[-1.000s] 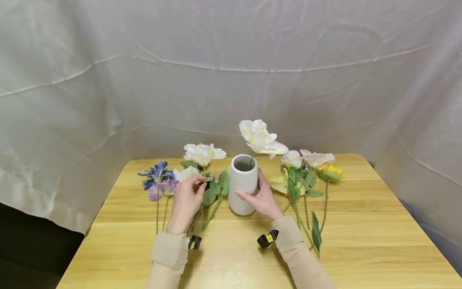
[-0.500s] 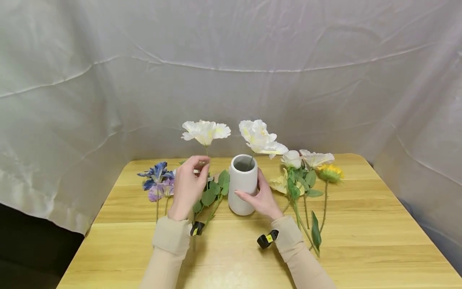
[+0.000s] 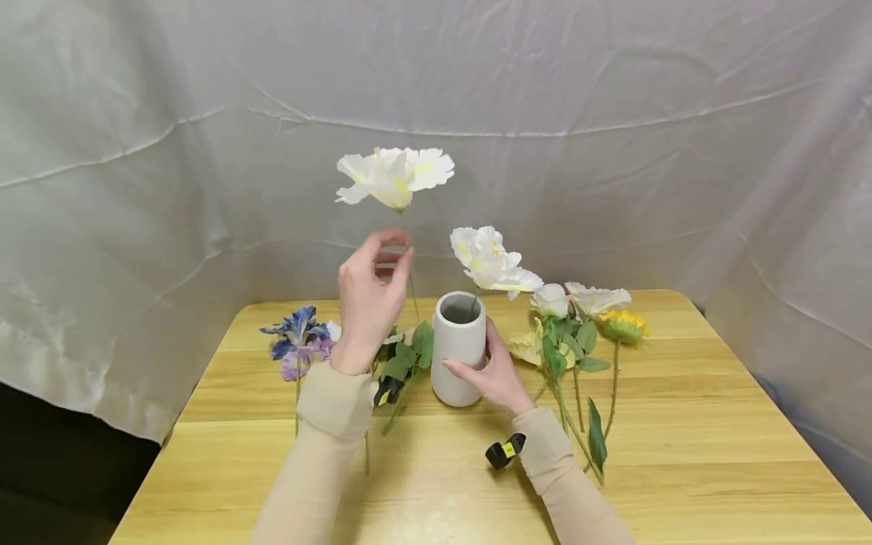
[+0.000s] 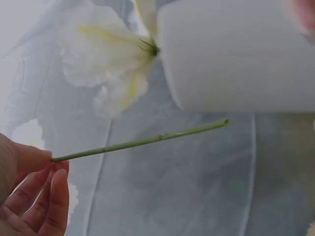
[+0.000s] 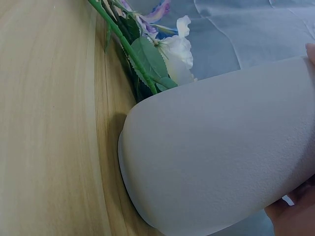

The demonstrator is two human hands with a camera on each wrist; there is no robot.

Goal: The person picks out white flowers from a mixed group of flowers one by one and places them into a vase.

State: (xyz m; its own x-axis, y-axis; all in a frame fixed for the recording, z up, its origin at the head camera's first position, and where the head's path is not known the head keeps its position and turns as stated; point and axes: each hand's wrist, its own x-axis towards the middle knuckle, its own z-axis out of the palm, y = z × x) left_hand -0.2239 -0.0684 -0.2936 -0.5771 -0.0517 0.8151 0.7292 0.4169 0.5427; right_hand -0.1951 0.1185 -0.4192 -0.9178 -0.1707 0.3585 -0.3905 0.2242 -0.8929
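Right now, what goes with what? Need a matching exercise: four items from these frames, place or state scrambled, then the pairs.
Column 1
1. White vase
2. Left grip
3. Sunflower
4. Blue flower

Column 2
A. Rightmost bloom in the head view
B. Pinches the green stem of a raised white flower
C. Leftmost bloom in the head view
D. Stands on the wooden table, held by the right grip

Pairs: 1-D, 2-B, 3-A, 4-C
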